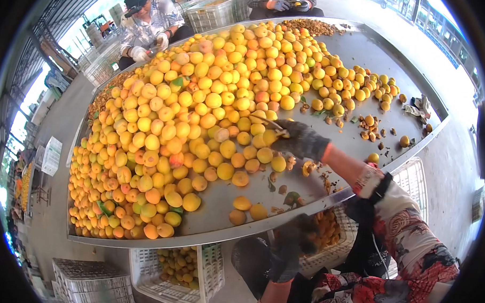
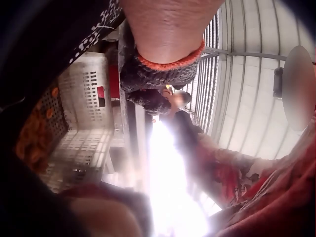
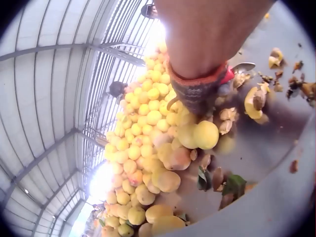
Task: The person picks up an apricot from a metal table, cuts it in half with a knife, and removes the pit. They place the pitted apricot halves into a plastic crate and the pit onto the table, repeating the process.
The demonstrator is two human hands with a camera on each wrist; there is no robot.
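Note:
My right hand (image 1: 301, 139), in a dark grey knit glove with an orange cuff, reaches to the edge of a large heap of yellow-orange apricots (image 1: 214, 99). Its fingers grip a small metal tool (image 3: 244, 66) with a red part; the glove hides most of it. Beside that glove are apricots (image 3: 205, 135) and split fruit (image 3: 254, 102). Below the table's near edge, my left hand (image 1: 288, 246), also gloved, is blurred beside a crate (image 1: 344, 244) of orange fruit pieces. Whether its fingers hold anything I cannot tell. In the left wrist view the glove (image 2: 158, 79) hides most of the fingers.
The metal table (image 1: 213, 219) has a raised rim. Leaves (image 1: 292, 198), pits and scraps lie near my right hand. Under the near edge stands a white crate (image 1: 209, 270) with dark yellowish fruit, beside stacked crates (image 1: 92, 287). Two people (image 1: 150, 26) sit across the heap.

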